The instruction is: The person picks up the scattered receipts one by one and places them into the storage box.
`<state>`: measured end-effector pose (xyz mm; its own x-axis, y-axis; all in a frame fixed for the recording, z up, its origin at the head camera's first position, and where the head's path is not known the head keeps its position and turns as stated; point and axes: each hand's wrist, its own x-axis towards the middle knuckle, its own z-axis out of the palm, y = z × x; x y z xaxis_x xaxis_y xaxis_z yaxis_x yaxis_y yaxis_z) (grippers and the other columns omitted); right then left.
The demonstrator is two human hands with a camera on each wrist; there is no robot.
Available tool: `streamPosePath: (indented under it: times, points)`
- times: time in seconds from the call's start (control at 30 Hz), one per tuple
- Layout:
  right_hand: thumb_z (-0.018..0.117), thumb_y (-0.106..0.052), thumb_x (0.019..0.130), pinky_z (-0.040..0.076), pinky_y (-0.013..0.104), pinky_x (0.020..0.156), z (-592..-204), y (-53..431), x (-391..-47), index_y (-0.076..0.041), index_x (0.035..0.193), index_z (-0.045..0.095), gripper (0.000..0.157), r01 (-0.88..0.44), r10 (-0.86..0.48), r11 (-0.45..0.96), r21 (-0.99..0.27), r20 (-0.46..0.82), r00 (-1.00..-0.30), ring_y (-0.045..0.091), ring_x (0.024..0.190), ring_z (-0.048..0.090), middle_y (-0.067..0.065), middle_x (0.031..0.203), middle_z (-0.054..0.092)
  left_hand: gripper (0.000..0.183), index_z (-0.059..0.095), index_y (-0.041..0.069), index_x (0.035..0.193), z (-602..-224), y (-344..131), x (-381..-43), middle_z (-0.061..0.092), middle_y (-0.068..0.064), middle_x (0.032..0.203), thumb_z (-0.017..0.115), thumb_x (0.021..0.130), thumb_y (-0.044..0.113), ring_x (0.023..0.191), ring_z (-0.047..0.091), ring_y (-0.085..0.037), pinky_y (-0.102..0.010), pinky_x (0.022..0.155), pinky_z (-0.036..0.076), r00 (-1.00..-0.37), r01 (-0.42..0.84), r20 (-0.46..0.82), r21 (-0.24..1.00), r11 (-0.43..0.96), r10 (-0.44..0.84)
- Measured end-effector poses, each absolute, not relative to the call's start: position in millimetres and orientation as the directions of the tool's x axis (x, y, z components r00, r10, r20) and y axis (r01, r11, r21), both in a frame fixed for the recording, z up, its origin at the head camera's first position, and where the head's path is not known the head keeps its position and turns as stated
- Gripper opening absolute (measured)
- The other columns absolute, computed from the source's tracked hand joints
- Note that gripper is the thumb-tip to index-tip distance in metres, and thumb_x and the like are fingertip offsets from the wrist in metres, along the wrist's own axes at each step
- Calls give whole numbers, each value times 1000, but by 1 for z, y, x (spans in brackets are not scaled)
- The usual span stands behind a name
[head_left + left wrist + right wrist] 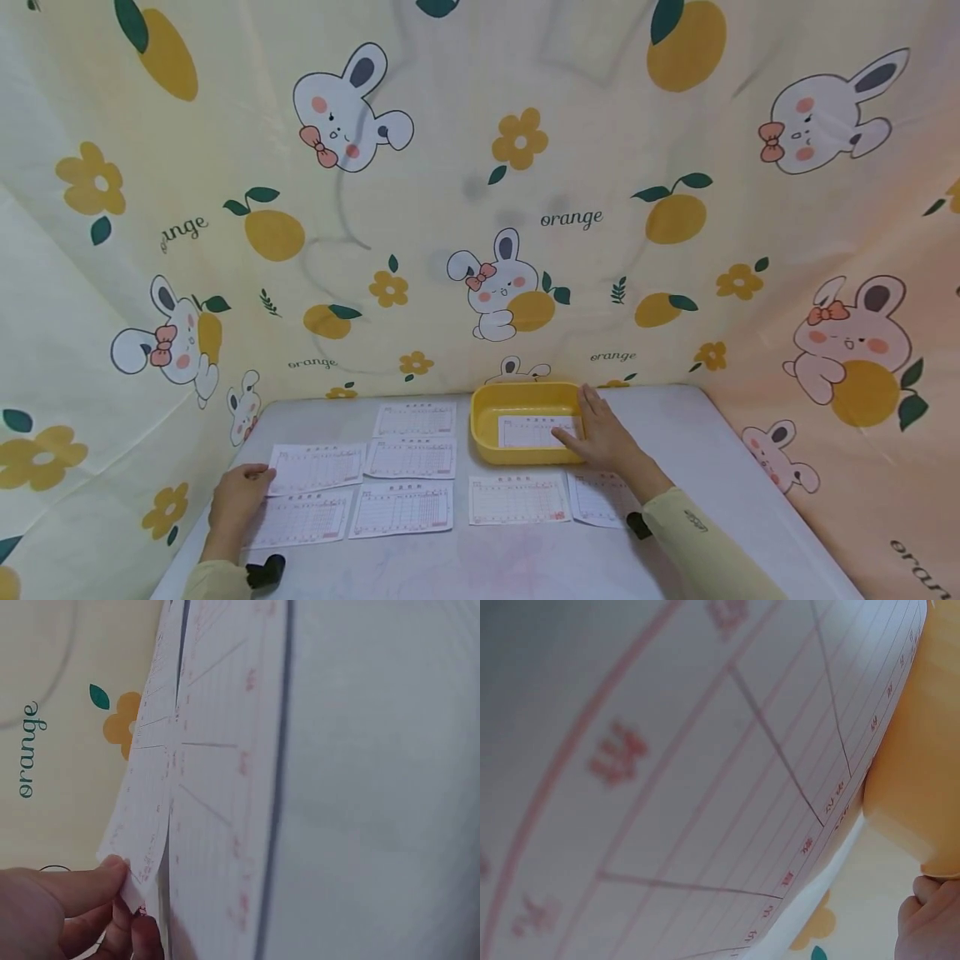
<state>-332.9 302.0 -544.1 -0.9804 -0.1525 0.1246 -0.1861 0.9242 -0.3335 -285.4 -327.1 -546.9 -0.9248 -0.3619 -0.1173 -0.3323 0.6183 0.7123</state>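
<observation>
My left hand [236,504] pinches the left corner of a printed paper slip [318,468] between thumb and fingers. In the left wrist view that slip's corner [139,862] is bent up slightly at the fingertips. On the right, my right hand [609,437] holds the right side of a yellow plastic basket [487,456], the thumb over its inside and the fingers along the outer wall. Inside the basket lies another printed slip [528,432]. The right wrist view has the basket's side [922,765] with part of the hand [934,919] by its rim.
Several more slips lie left of the basket, among them a lower-left slip [303,521] and a middle one [402,510]. In front of the basket are two slips, one [519,500] flat and one [596,500] partly under my right arm. A patterned curtain [450,192] hangs behind the white table [517,567].
</observation>
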Motion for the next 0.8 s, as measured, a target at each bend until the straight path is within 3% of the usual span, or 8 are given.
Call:
streamPosePath:
  times: [0.33, 0.67, 0.8]
  points:
    - [60, -69, 100, 14, 59, 129, -543, 303, -333, 6, 168, 7, 115, -181, -153, 924, -336, 108, -982, 43, 164, 9, 24, 178, 6, 38, 57, -3, 134, -537, -327, -285, 62, -29, 118, 59, 110, 26, 102, 56, -42, -51, 83, 42, -917, -317, -65, 715, 624, -393]
    - [60, -66, 102, 14, 59, 129, -545, 303, -333, 8, 167, 8, 112, -192, -156, 924, -330, 133, -979, 45, 163, 11, 26, 177, 7, 42, 56, -6, 135, -533, -329, -286, 61, -36, 129, 57, 112, 29, 106, 61, -44, -49, 86, 50, -922, -283, -47, 761, 584, -384]
    - [61, -65, 101, 14, 60, 129, -544, 302, -332, 9, 167, 10, 111, -199, -157, 918, -343, 147, -977, 45, 163, 12, 27, 177, 9, 43, 58, -7, 135, -530, -326, -288, 68, -32, 121, 57, 112, 29, 100, 66, -39, -42, 81, 50, -926, -238, 1, 774, 586, -378]
